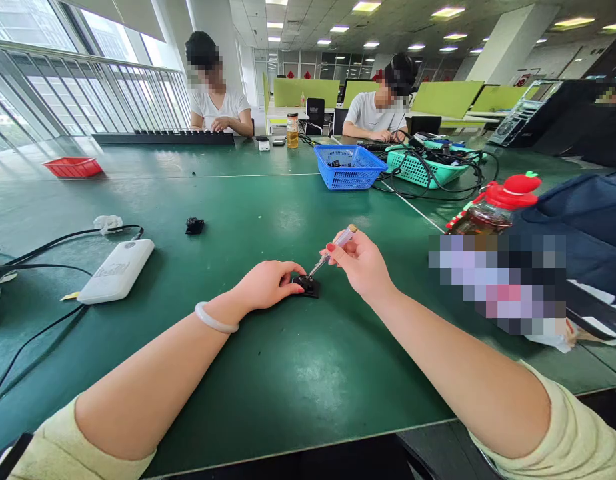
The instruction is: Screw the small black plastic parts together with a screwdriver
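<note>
My left hand (268,285) grips a small black part (308,287) by its left side, thumb and fingers closed on it, and the part rests on the green table. In my right hand (361,263) is a screwdriver (344,239) with a clear handle and a brownish end cap. It slants down to the left, and its tip meets the top of the black part. Whether a screw sits under the tip is too small to tell. Farther left lies another small black part (195,226), apart from both hands.
A white power bank (117,270) with black cables lies left. Ahead stand a blue basket (349,167) and a green basket (423,167) heaped with cables. A red tray (73,167) is far left, a red-lidded bottle (493,210) right. Two people sit across the table (298,387).
</note>
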Demonstrator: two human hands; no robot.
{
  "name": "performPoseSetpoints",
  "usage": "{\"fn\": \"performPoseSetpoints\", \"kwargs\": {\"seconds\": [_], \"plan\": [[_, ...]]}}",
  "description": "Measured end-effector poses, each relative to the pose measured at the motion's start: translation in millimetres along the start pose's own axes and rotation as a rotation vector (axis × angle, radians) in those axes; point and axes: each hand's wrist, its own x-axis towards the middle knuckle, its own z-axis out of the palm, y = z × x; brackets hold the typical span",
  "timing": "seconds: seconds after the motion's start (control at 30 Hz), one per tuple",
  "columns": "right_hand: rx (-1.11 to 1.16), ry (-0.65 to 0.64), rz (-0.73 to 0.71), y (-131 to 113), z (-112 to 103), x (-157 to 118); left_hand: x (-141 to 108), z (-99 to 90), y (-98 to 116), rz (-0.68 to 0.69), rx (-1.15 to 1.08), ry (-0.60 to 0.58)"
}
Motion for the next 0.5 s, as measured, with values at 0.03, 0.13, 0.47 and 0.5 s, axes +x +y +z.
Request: {"fn": "performPoseSetpoints", "kwargs": {"seconds": [0.03,0.13,0.47,0.5], "plan": [[0.005,0.02,0.0,-0.2,0.0,0.4,-0.1,-0.3,0.6,-0.002,0.001,-0.002],[0.032,0.07,0.01,-0.3,-0.6,2.0,-0.3,-1.1,2.2,-0.014,-0.005,-0.009],[0.068,0.007,-0.075,0.2,-1.2,-1.0,-0.3,0.8,-1.5,0.013,0.003,0.003],[0.07,0.002,-0.088,-0.2,-1.4,-2.0,-0.5,0.6,-1.0,0.022,0.011,0.009]]}}
